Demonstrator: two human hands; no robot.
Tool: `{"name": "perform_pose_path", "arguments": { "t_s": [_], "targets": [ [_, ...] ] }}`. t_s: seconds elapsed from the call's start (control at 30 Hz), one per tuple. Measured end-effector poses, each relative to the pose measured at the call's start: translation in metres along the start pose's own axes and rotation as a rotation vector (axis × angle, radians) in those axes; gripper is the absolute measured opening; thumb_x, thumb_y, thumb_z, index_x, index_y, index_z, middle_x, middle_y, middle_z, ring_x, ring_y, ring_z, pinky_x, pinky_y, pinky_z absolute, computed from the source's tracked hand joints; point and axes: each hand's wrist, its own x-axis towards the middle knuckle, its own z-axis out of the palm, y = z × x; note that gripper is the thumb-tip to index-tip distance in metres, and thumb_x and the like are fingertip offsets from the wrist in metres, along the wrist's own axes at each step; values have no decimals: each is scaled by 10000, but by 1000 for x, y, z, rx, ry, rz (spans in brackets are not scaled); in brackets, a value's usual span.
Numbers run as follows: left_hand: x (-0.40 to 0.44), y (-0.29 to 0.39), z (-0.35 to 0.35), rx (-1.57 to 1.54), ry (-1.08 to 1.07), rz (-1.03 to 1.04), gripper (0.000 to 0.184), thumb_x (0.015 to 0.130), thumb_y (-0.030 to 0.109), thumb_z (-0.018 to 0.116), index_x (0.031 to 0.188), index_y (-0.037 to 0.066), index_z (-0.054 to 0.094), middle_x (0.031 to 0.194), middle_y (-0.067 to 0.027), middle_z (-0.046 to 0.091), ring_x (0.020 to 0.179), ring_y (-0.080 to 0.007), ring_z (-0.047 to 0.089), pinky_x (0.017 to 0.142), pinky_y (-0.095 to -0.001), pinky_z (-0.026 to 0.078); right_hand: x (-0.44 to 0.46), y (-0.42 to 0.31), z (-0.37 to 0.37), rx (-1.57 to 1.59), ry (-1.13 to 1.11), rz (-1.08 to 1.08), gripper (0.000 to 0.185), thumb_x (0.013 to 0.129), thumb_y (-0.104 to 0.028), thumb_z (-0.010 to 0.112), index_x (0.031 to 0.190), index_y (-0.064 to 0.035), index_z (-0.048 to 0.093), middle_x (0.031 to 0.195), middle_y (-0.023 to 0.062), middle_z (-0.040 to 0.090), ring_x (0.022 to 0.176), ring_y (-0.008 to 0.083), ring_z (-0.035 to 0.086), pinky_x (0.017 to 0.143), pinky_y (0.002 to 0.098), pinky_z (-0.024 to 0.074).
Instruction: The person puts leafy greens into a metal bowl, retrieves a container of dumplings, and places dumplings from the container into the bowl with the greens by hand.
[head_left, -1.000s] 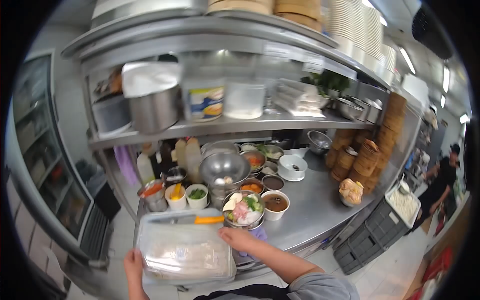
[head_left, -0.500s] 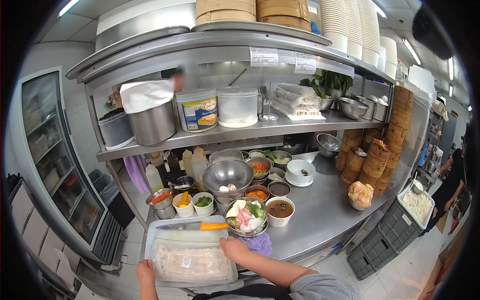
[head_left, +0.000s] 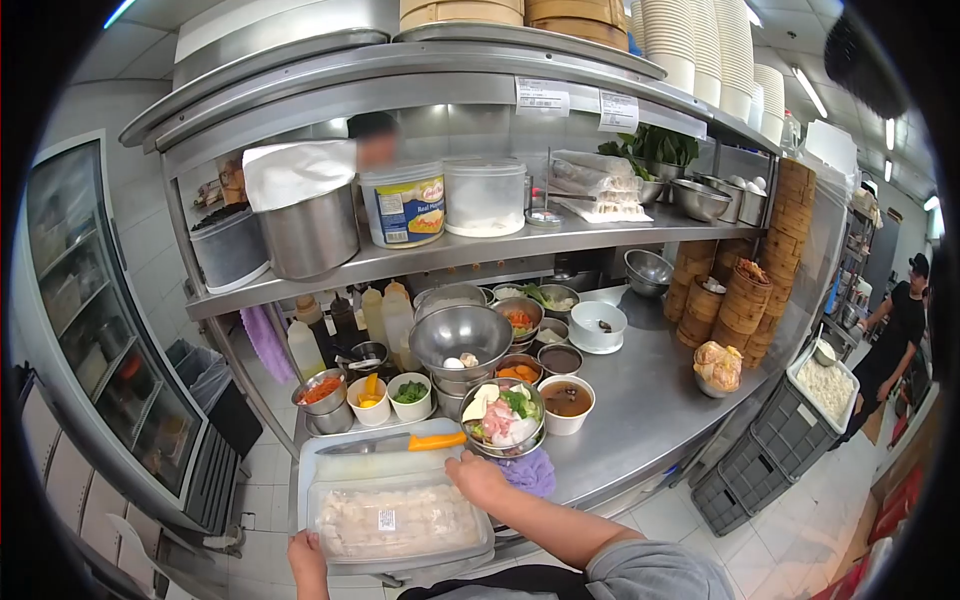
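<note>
A clear plastic container (head_left: 350, 540) of pale food, with a square printed label on top, lies at the near edge of the counter on a whitish board (head_left: 308, 465). My left hand (head_left: 306, 552) is closed on its near left edge. At its far right corner, my right hand (head_left: 477, 480) has curled fingers gripping the rim. Just beyond the container lies a knife (head_left: 435, 441) with an orange handle, its blade pointing left. Close to my right hand stand a metal bowl (head_left: 503, 418) of raw meat and cut vegetables and a crumpled purple cloth (head_left: 527, 472).
A paper bowl of brown broth (head_left: 567, 404), a large steel bowl (head_left: 458, 335) and tubs of vegetables stand behind. Bamboo steamers (head_left: 746, 315) are stacked at the right. A steel shelf (head_left: 400, 275) spans overhead. A co-worker (head_left: 900, 335) stands far right.
The view has shifted slightly, and the container and both hands appear a little further right. Both hands keep their places on the container. The co-worker at the far right shows more fully.
</note>
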Motion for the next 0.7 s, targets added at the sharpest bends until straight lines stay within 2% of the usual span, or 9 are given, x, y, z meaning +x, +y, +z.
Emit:
{"name": "perform_pose_path", "arguments": {
  "t_s": [0.13,0.4,0.5,0.53,0.6,0.7],
  "targets": [
    [6,-15,2,-123,-23,-6,186,824,84,571,937,-61,596,844,-238,593,795,-396,570,703,-432,459,10,-4,7,-5,-65,55,183,886,-229,481,928,-62,543,825,187,553,732,351,610,607,457,489],
    [-2,-27,12,-135,-59,45,223,827,126,561,926,-73,587,841,-239,589,789,-401,561,716,-450,451,-2,7,17,172,93,103,192,878,-225,496,846,-45,553,808,216,542,714,387,583,623,471,469],
    [6,-25,2,33,-285,71,229,840,140,547,942,-62,586,855,-248,581,792,-414,550,720,-453,449,-4,18,42,136,82,94,158,855,-189,501,830,-38,540,805,222,539,697,387,571,626,470,464],
    [5,-19,1,12,-253,59,227,844,145,545,941,-56,585,858,-250,576,798,-418,546,725,-455,446,-2,19,43,149,74,116,150,845,-179,502,825,-35,536,804,224,537,696,386,568,630,468,463],
    [4,-23,9,-2,-245,47,224,848,150,542,941,-50,584,862,-252,572,805,-422,541,730,-457,444,-5,14,39,129,80,148,113,781,-75,497,855,-4,546,832,229,554,734,369,590,630,442,492],
    [1,-25,10,-121,-191,-41,225,866,157,526,948,-46,579,878,-238,567,801,-414,538,734,-452,443,-7,0,16,19,36,135,135,765,-48,497,881,-9,555,884,203,559,815,346,590,662,420,502]
  ]
}}
